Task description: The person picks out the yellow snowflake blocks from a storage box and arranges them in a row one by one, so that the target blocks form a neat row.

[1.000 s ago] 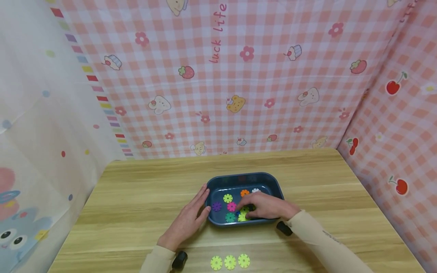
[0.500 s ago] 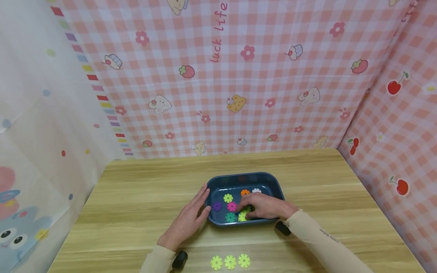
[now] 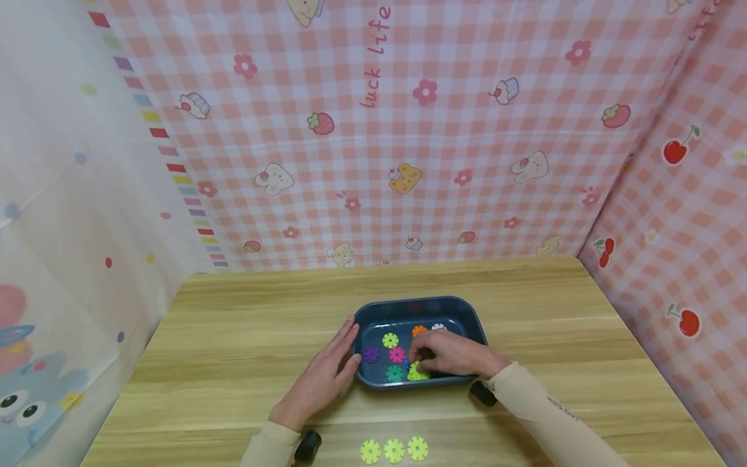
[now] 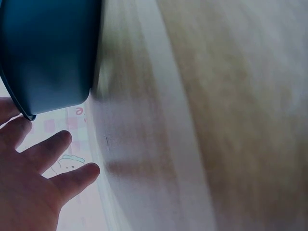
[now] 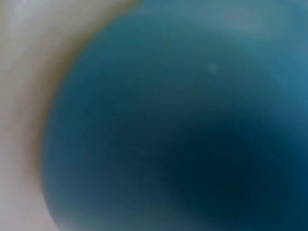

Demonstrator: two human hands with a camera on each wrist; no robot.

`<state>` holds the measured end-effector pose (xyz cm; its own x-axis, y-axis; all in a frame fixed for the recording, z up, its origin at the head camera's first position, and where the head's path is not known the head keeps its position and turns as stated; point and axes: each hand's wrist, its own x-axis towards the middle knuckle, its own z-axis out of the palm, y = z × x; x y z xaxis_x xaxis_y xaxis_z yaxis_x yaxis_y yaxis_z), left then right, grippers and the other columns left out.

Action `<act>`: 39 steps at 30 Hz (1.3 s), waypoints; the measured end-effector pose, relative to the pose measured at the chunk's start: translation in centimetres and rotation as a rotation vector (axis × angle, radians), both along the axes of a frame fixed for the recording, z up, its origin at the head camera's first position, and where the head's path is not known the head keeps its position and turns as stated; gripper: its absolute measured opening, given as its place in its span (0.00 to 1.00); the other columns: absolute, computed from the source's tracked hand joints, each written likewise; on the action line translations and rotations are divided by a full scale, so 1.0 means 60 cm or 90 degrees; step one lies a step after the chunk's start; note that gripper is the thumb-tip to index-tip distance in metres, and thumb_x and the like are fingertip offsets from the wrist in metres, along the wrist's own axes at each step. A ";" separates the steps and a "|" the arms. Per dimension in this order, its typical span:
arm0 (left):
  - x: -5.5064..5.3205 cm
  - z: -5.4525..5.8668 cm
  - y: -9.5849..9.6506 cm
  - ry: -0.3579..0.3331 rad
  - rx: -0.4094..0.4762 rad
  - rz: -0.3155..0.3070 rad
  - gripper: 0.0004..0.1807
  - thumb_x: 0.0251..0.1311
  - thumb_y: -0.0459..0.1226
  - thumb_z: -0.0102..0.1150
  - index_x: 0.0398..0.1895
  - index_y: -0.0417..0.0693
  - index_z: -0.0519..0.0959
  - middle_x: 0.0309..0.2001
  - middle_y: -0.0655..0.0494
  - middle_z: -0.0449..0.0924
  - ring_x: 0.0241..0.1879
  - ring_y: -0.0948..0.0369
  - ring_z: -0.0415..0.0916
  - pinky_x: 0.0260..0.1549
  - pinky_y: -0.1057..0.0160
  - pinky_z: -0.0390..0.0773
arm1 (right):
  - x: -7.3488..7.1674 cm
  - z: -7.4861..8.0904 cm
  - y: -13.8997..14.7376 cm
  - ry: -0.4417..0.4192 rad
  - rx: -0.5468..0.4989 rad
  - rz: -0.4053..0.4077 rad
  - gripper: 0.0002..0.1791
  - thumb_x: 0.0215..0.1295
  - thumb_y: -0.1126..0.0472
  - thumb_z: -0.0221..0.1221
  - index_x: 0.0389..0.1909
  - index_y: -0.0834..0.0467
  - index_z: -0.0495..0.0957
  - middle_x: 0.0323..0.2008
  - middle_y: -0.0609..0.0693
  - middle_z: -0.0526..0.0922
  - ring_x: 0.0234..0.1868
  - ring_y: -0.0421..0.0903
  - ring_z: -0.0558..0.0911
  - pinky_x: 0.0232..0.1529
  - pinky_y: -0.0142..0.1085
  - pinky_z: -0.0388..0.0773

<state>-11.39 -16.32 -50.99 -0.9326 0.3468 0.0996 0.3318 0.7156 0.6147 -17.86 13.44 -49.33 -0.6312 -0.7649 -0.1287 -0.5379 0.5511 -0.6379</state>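
Observation:
A dark blue rectangular tray (image 3: 373,383) stands on the table, holding several notched plastic snowflake discs. My left hand (image 3: 321,383) rests with extended fingers against its left end; in the left wrist view, fingertips (image 4: 19,127) meet the rim. Inside the tray, my right hand (image 3: 452,353) curls its thumb and fingers at a yellow-green snowflake disc (image 3: 417,371), partly covering it. Around it lie a pink disc (image 3: 397,355), a teal disc (image 3: 394,373), a purple disc (image 3: 371,355), another yellow-green disc (image 3: 390,340), an orange disc (image 3: 419,331) and a partly hidden white disc (image 3: 438,327).
Three yellow-green discs (image 3: 393,450) lie in a row on the wooden table (image 3: 251,337), near its front. A pink checked cloth (image 3: 373,149) hangs behind the table, with more cloth at both sides. The tray's blue wall (image 5: 168,120) fills most of the blurred right wrist view.
My right fingers have drawn closer to the thumb, and the yellow-green disc beneath them has shifted slightly right. The left hand stays at the tray's end.

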 end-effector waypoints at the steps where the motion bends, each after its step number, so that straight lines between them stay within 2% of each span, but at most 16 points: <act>1: 0.000 0.000 0.000 -0.001 0.000 0.001 0.33 0.80 0.46 0.50 0.83 0.50 0.57 0.84 0.58 0.46 0.80 0.57 0.51 0.76 0.48 0.59 | 0.000 0.000 0.001 0.000 -0.005 -0.003 0.06 0.70 0.62 0.67 0.40 0.47 0.84 0.37 0.35 0.80 0.37 0.35 0.77 0.43 0.30 0.81; 9: 0.002 0.001 0.001 -0.004 -0.001 0.004 0.33 0.80 0.46 0.50 0.83 0.50 0.56 0.84 0.58 0.46 0.80 0.57 0.51 0.76 0.49 0.59 | 0.004 0.010 0.007 0.012 -0.041 -0.021 0.04 0.72 0.61 0.65 0.38 0.47 0.83 0.34 0.35 0.81 0.35 0.35 0.78 0.41 0.31 0.81; 23: 0.003 0.001 0.001 0.006 0.008 0.005 0.33 0.80 0.46 0.51 0.82 0.49 0.58 0.84 0.58 0.47 0.80 0.56 0.51 0.75 0.46 0.59 | 0.021 0.033 0.023 0.026 -0.102 -0.069 0.05 0.74 0.63 0.62 0.43 0.51 0.85 0.39 0.37 0.84 0.36 0.35 0.80 0.42 0.31 0.84; 31: 0.002 0.000 0.003 0.001 0.004 0.009 0.33 0.80 0.46 0.50 0.82 0.50 0.57 0.84 0.59 0.46 0.80 0.55 0.51 0.75 0.45 0.60 | 0.034 0.045 0.031 0.066 -0.125 -0.077 0.05 0.74 0.63 0.62 0.44 0.52 0.86 0.39 0.38 0.85 0.37 0.35 0.80 0.44 0.31 0.84; 39: 0.001 0.000 0.003 -0.002 0.005 0.007 0.33 0.80 0.46 0.50 0.83 0.50 0.57 0.84 0.60 0.46 0.80 0.55 0.51 0.75 0.45 0.60 | 0.052 0.054 0.040 0.076 -0.144 -0.094 0.06 0.74 0.62 0.63 0.44 0.50 0.86 0.40 0.38 0.86 0.39 0.35 0.81 0.43 0.31 0.85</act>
